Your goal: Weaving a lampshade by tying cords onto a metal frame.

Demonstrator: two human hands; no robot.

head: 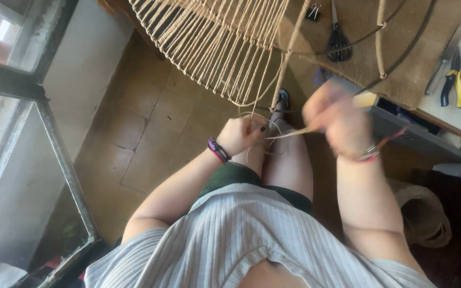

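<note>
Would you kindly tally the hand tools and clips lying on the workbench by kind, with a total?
Scissors, black-handled, on the brown mat: 1
Pliers, yellow and black handles: 1
Binder clip, black: 1
Total: 3
More dark tools sit at the right edge, too cropped to identify.

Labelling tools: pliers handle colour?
Yellow and black pliers, on the bench at far right; head view.

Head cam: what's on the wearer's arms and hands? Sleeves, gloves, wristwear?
Both arms are bare, no gloves. The left hand has a dark purple-and-black band at the wrist. The right hand, motion-blurred, has a thin red cord bracelet with a small silver piece. The short sleeves belong to a light grey ribbed shirt.
</note>
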